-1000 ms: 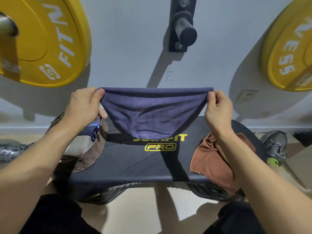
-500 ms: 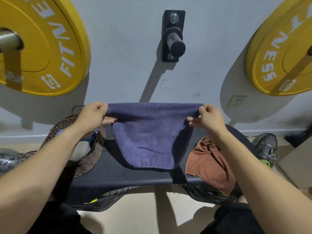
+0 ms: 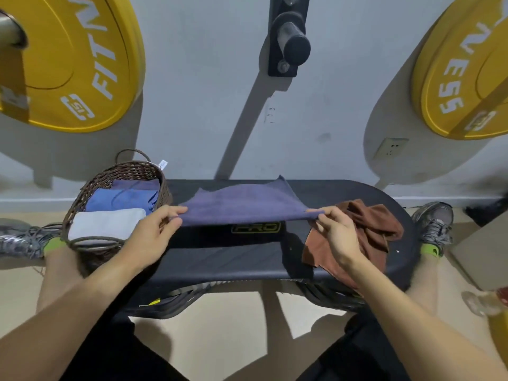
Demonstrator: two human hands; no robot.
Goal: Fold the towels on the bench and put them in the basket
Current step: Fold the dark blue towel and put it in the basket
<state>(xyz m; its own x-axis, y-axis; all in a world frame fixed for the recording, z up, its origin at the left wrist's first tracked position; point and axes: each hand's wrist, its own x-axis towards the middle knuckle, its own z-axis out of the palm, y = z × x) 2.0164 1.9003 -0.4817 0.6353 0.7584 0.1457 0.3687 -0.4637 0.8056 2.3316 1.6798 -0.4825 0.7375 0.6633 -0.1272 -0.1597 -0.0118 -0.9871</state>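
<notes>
A dark purple towel [image 3: 242, 206] stretches flat just above the black bench [image 3: 220, 257]. My left hand [image 3: 154, 232] pinches its near left corner and my right hand [image 3: 335, 235] pinches its near right corner. The towel's far edge lies toward the wall. A crumpled brown towel [image 3: 373, 229] sits on the right part of the bench, partly behind my right hand. The wicker basket [image 3: 82, 196] stands on the bench's left end, holding folded blue, purple and white towels.
Two yellow weight plates [image 3: 68, 61] hang on the wall at upper left and upper right, with a black peg [image 3: 288, 42] between them. Sneakers [image 3: 431, 224] sit on the floor at both sides. A cardboard box [image 3: 481, 251] is at the right.
Both hands have come down and toward me, bringing the purple towel from hanging upright to lying nearly flat over the bench. The view has tilted downward.
</notes>
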